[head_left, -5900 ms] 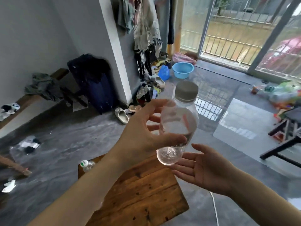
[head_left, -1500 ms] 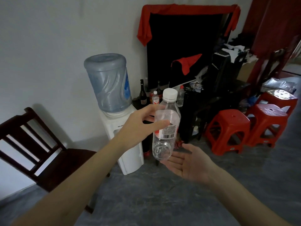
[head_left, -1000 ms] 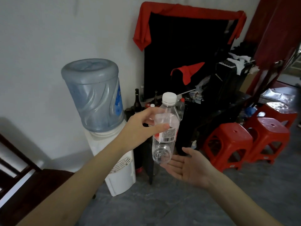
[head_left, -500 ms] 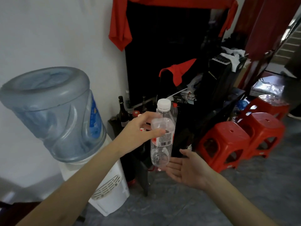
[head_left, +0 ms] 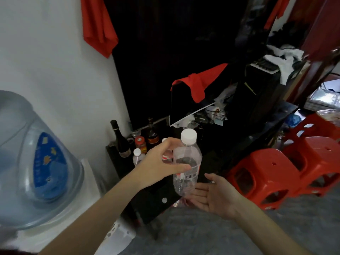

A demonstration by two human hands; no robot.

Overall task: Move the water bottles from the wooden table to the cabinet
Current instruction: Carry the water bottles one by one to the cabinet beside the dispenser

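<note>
- The person's left hand [head_left: 158, 162] is gripping a clear plastic water bottle with a white cap and a red-and-white label [head_left: 186, 165] around its upper body, thumb in front and fingers curled behind, holding it upright in the air.
- The right hand [head_left: 211, 193] is lying palm-up with straight, relaxed fingers just under the bottle's base; whether it is touching the base is hard to tell.
- The bottle is hanging in front of the low black cabinet [head_left: 156, 201], not yet set down, so this carry seems to be nearing its end, with the placing left.
- A small clear bottle with a white cap [head_left: 137, 157] is already standing on the cabinet top beside dark glass bottles [head_left: 119, 139].
- The wooden table is out of view, so how many bottles are remaining cannot be judged.
- The cabinet top is dark, and free space there is hard to make out.
</note>
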